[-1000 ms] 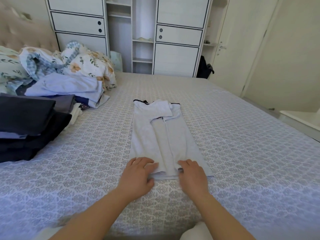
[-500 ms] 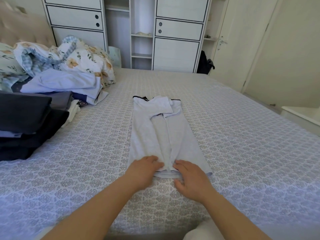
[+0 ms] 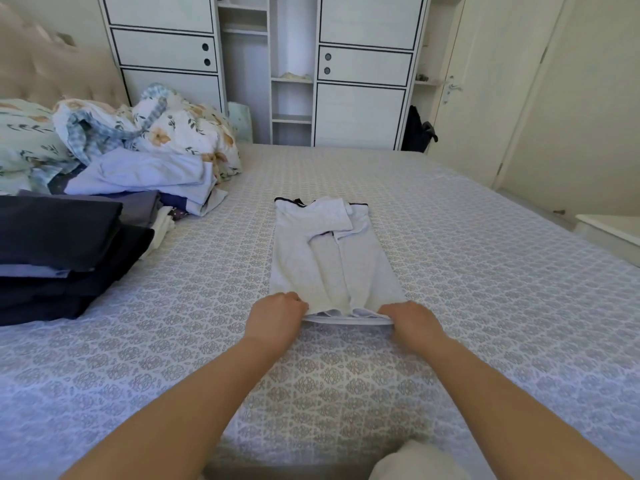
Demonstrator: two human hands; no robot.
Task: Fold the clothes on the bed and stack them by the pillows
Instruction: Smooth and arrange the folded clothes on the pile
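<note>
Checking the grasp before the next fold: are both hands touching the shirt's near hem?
Touching. The head view shows the left hand and right hand gripping the near hem of the shirt.

- Centre of the frame: pale grey shirt (image 3: 329, 261), dark-trimmed neckline.
- Bedspread (image 3: 485, 289): white, grey lattice motif.
- Left edge: navy folded stack (image 3: 59, 251).
- Upper left: floral quilt (image 3: 183, 133), orange blooms on white.
- Top: white wardrobe (image 3: 360, 67), black outlines.
</note>
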